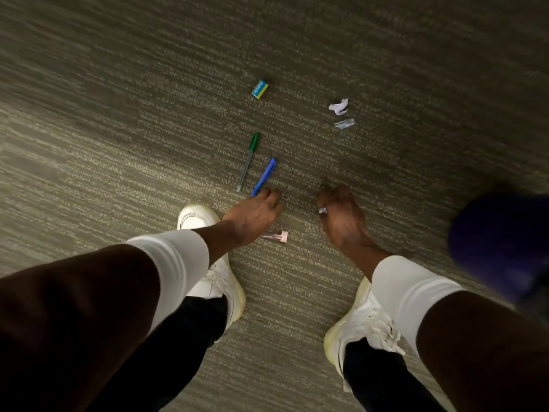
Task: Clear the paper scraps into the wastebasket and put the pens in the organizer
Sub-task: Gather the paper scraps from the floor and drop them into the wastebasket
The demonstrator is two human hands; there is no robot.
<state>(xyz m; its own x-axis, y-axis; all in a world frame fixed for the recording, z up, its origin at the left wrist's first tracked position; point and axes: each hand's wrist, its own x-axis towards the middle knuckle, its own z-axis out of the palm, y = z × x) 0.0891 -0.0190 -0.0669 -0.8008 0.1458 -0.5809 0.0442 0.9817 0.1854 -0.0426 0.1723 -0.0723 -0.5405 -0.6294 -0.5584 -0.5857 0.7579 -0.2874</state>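
On the carpet lie a blue pen (265, 175) and, just left of it, a green-capped pen (248, 160). My left hand (257, 214) reaches down with its fingertips on the near end of the blue pen. A pink-capped pen (276, 236) lies under that wrist. My right hand (341, 217) is closed on a small paper scrap (322, 210) that pokes out by the thumb. Two white paper scraps (339, 106) (344, 123) lie farther off to the right.
A small blue and yellow box (260, 89) sits on the carpet beyond the pens. My two white shoes (214, 281) (361, 325) stand below my hands. A blurred dark blue object (502, 248) fills the right edge.
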